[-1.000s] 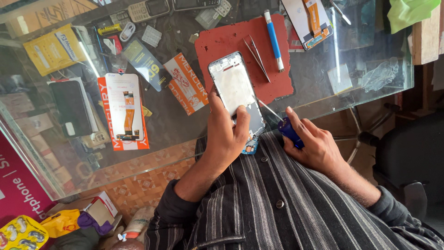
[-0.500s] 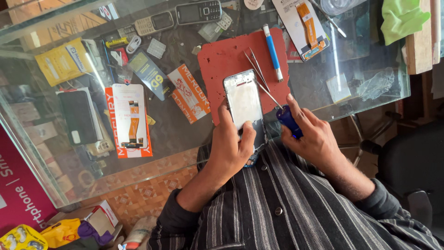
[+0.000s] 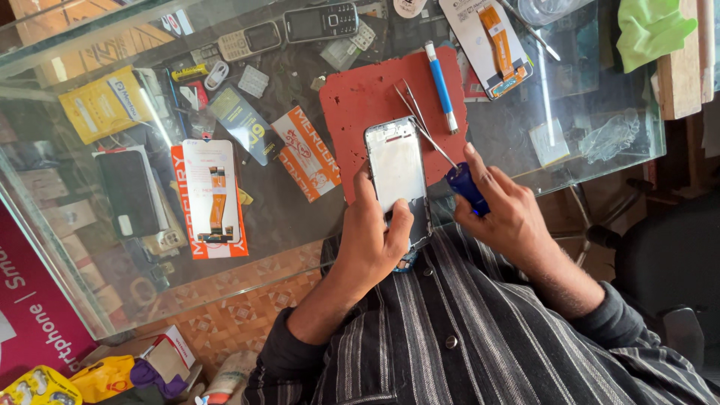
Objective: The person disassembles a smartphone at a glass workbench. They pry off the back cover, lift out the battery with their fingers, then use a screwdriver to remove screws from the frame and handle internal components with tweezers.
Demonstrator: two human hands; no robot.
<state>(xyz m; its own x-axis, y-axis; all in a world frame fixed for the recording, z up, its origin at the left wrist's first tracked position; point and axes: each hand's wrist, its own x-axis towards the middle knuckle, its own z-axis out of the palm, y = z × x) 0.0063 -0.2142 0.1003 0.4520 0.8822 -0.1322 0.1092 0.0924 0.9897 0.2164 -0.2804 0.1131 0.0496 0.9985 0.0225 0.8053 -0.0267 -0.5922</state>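
Silver phone frame (image 3: 396, 166) upright, left hand (image 3: 371, 240) gripping

A glass surface (image 3: 525, 157) catches pale daylight streaks. Beneath it, an orange patterned tile floor (image 3: 225, 315) shows through. Right of the surface stands a black chair (image 3: 667, 262); beyond its far right corner, a wooden board (image 3: 682, 67).

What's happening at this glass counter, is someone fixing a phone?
It looks like it. A person in a striped shirt holds an opened phone frame in the left hand over a red work mat. The right hand grips a blue-handled screwdriver, its thin shaft reaching the frame's right edge. Tweezers and a blue tool lie on the mat, with packaged parts around.
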